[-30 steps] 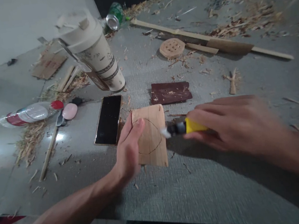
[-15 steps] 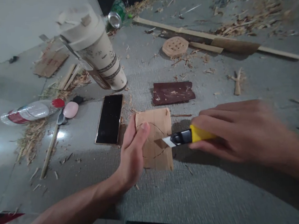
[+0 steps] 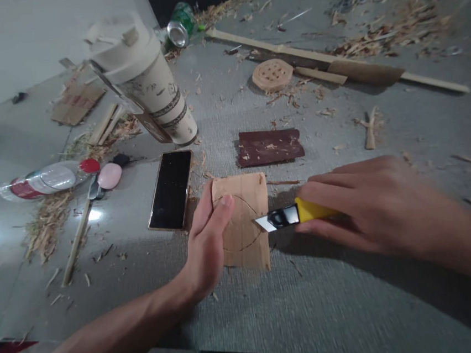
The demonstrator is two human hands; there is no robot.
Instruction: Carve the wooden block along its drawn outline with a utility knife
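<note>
A small flat piece of wood [image 3: 247, 239] with a curved, dark outline drawn on it is gripped along its left side by my left hand [image 3: 208, 240]. The thumb lies on its upper face; the other fingers are mostly hidden behind its edge. From the right, my right hand [image 3: 363, 203] closes round the yellow handle of a utility knife [image 3: 285, 216]. Its blade is out and points left over the wood, near the right part of the outline; whether the tip touches the surface I cannot tell.
A phone [image 3: 170, 189] lies left of the wood, with a patterned tumbler [image 3: 156, 90] behind it. A dark red strip [image 3: 271, 146] and a holed wooden disc [image 3: 272, 75] lie beyond. At left is a plastic bottle [image 3: 48, 179]; shavings are scattered over the table [image 3: 315, 313].
The view has shifted slightly, so everything sits a little further left. Both hands keep their holds, and the knife stays at nearly the same place over the wood.
</note>
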